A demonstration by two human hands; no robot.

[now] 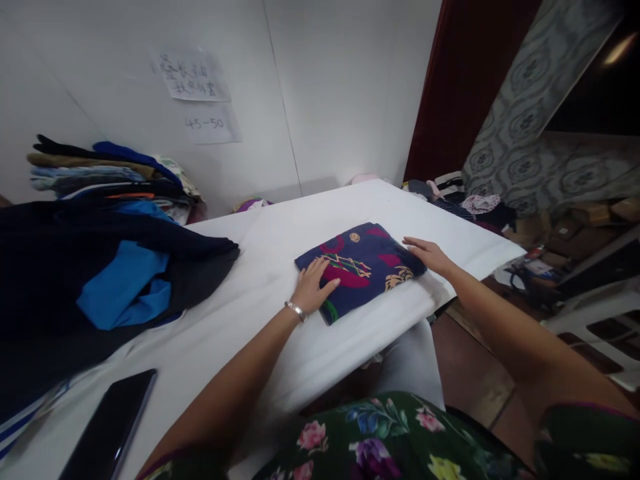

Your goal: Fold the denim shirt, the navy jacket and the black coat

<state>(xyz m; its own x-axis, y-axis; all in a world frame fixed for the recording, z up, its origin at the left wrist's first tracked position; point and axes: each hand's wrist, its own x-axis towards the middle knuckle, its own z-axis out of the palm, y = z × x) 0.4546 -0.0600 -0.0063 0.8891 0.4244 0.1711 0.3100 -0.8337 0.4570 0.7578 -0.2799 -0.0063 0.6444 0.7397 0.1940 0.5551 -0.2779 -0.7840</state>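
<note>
A folded navy scarf [380,267] with red, green and tan patterns and a dark fringe at its right end lies flat on the white-covered table [280,233]. My left hand [314,285], a bracelet at the wrist, rests on the scarf's left part with fingers stretched out. At the fringed end is my right hand [427,255], its fingers extended at the scarf's far right edge; whether it touches the fringe I cannot tell. Neither hand grips anything.
At the left lie a stack of folded clothes [105,177], dark garments [200,267] and a bright blue cloth [125,293]. A phone [113,427] lies near the front left. More clothes [475,203] are piled beyond the table's right side, and a white plastic stool [590,333] stands right.
</note>
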